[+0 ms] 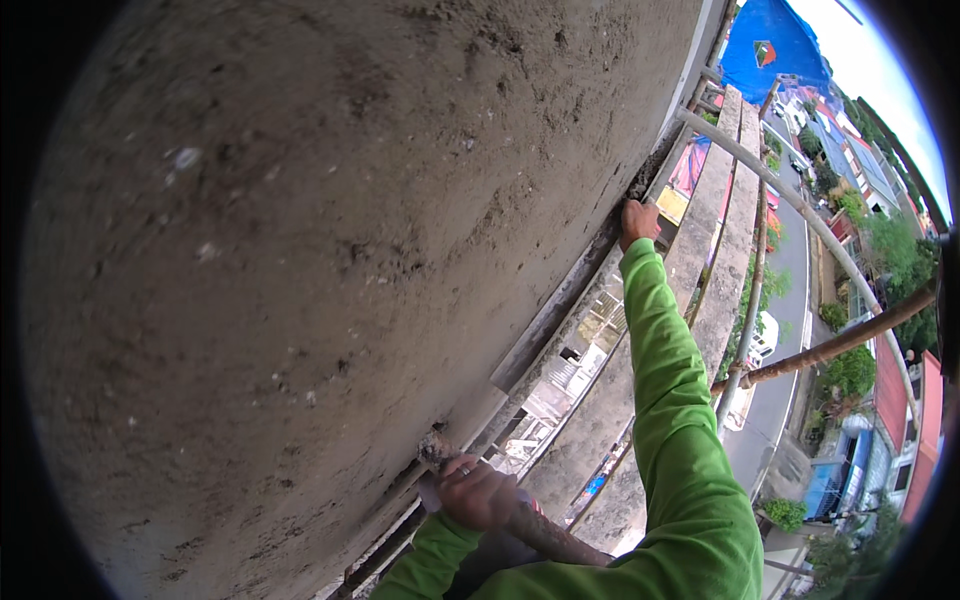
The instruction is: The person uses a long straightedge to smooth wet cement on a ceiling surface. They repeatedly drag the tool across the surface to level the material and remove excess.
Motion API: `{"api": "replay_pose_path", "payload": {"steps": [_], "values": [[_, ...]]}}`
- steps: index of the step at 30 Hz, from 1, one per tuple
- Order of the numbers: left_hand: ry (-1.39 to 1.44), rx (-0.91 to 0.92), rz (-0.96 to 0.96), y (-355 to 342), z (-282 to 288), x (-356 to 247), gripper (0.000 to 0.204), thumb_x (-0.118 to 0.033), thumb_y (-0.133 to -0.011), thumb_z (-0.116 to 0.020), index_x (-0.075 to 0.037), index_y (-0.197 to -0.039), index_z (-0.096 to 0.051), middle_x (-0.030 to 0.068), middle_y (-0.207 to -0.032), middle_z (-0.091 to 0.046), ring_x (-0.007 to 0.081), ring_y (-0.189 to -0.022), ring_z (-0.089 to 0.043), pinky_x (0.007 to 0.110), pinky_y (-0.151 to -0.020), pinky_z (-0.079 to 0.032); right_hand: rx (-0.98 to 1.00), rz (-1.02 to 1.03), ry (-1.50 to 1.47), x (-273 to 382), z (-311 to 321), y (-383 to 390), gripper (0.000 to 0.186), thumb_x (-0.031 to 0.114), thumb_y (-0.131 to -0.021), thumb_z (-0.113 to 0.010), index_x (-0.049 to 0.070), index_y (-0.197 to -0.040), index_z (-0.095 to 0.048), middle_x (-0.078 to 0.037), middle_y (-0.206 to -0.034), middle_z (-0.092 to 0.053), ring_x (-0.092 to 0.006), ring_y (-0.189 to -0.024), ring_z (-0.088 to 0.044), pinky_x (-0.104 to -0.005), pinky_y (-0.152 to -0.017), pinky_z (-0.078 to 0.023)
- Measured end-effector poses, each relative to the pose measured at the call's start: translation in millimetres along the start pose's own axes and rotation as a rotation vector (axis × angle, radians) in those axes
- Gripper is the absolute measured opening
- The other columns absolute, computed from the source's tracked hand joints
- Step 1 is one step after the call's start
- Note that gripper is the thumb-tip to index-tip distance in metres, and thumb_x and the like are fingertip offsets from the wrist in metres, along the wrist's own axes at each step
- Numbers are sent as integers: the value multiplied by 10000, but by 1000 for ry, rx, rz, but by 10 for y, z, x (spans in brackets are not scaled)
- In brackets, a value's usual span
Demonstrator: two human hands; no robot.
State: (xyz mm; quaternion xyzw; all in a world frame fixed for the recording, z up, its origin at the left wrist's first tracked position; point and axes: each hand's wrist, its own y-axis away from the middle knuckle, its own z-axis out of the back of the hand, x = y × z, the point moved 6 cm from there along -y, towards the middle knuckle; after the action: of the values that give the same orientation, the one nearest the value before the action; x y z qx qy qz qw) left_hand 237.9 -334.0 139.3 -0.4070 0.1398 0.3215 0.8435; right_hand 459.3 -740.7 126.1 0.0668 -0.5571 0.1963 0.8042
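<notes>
The left hand wraps a rough pole, its tip by the wall; the right hand curls at the ledge, grip hidden. The wall seems coated, its pitted patches apparently left unsmoothed.

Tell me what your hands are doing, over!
Left hand closed around brown pole. Right hand at edge of pitted wall, grip unclear. Planks close beside right hand.
</notes>
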Motion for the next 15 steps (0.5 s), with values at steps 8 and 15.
{"api": "replay_pose_path", "payload": {"steps": [8,15], "values": [[-33,-10,14,4,-22,12,167,-143,-670,-529,-83,-515,-520,52,-508,-519,217,-472,-508,319,-638,-419,13,294,-50,-62,-112,191,257,60,-668,-439,-91,-870,-489,-250,-797,-567,-411,-776,-542,-406,-710,-416],[-73,26,36,-22,-26,-31,155,-149,-662,-541,-83,-522,-535,50,-522,-533,217,-481,-517,322,-673,-429,217,198,-404,-218,-59,-149,184,18,-675,-406,-21,-803,-533,-59,-685,-508,-158,-600,-454,-304,-552,-393]]}}
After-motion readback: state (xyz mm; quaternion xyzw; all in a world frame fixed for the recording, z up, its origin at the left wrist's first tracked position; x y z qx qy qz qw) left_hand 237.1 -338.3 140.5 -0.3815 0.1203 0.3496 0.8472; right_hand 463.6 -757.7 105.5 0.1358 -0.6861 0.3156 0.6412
